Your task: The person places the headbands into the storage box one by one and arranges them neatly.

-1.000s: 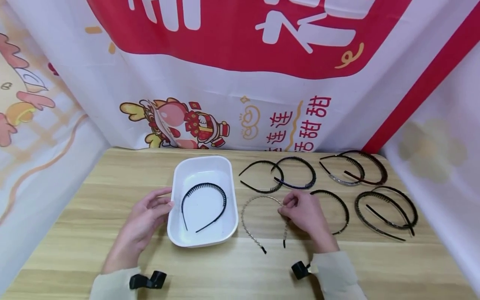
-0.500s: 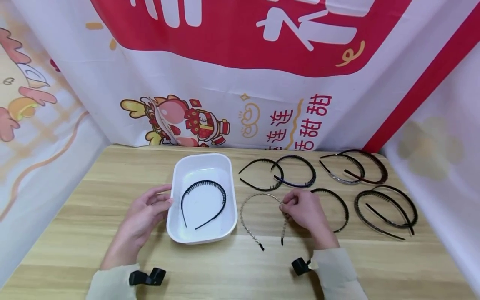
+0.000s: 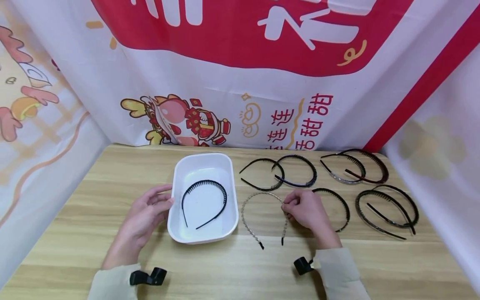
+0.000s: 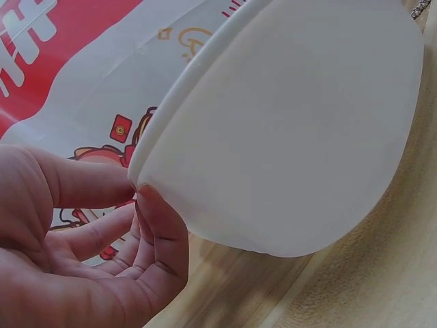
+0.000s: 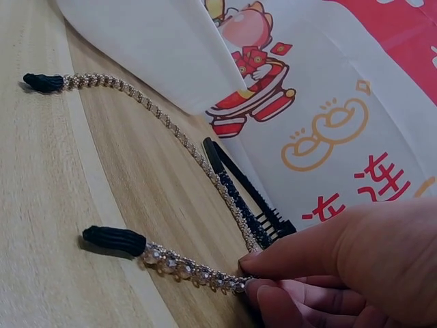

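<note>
My left hand [image 3: 151,212] pinches the left rim of a white plastic basin [image 3: 176,227] between thumb and fingertip, as the left wrist view shows. Inside that basin lies a black toothed headband [image 3: 226,196]. To its right, my right hand [image 3: 305,208] pinches one side of a gold beaded headband [image 3: 245,223]. Clear faceted beads and black end caps [image 5: 113,241] show on it in the right wrist view. Both ends of the beaded headband point toward me. Just right of the right hand is another black headband [image 3: 346,208], partly hidden by the hand.
Behind the right hand, a black headband [image 3: 264,190] overlaps a dark blue one [image 3: 316,175]. Two overlapping headbands [image 3: 384,168] lie at the back right, two more [image 3: 416,212] nearer on the right. A printed cloth [image 3: 240,83] hangs at the wooden table's [image 3: 225,271] back edge.
</note>
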Demonstrator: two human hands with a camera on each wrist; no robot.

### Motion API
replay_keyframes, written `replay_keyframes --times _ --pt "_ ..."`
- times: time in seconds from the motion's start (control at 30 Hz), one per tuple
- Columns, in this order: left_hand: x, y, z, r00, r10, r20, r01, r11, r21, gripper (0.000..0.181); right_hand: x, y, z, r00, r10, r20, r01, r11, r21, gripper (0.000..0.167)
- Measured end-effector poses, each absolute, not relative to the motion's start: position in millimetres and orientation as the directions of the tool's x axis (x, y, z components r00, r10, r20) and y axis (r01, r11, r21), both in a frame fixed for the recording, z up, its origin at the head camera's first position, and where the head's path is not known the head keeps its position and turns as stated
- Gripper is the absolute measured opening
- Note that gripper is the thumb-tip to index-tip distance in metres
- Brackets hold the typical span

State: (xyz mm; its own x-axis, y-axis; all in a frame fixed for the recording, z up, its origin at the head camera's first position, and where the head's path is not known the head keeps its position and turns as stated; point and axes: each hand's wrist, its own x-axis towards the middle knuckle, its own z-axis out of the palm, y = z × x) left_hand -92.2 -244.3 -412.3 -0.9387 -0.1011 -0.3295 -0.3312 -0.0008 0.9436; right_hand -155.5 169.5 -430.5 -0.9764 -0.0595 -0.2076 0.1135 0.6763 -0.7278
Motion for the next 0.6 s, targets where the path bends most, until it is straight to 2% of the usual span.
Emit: replay_keyframes --times 0.6 --pt "-93.6 -243.3 -411.2 -0.936 -0.092 -0.339 -0.340 -0.003 0.940 0.063 -154.2 168.6 -429.2 -0.975 -0.053 -0.215 0.119 0.697 -0.707 0.008"
